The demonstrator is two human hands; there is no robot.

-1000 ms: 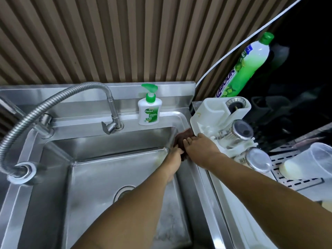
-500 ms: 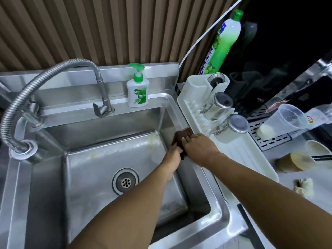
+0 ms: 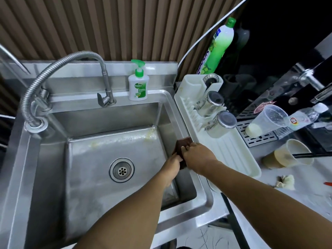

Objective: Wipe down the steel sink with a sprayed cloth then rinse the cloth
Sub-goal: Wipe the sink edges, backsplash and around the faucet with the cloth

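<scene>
A dark brown cloth (image 3: 182,141) lies draped over the right rim of the steel sink (image 3: 89,159). My right hand (image 3: 199,156) presses down on the cloth from the rim side, fingers curled over it. Inside the basin, my left hand (image 3: 172,163) grips the cloth's lower part against the right wall. Most of the cloth is hidden under both hands. The sink floor shows yellowish smears near its back edge, and the drain (image 3: 122,170) sits in the middle.
A flexible steel tap (image 3: 105,81) arches over the back left. A Dettol pump bottle (image 3: 138,85) stands on the back ledge. The white drying rack (image 3: 231,151) with two steel jars (image 3: 218,121) borders the sink's right rim. Plastic cups (image 3: 265,121) and a green detergent bottle (image 3: 219,45) stand farther right.
The view has pulled back and tilted down, so the drain and front rim now show. Both hands with the cloth have slid along the right rim toward me.
</scene>
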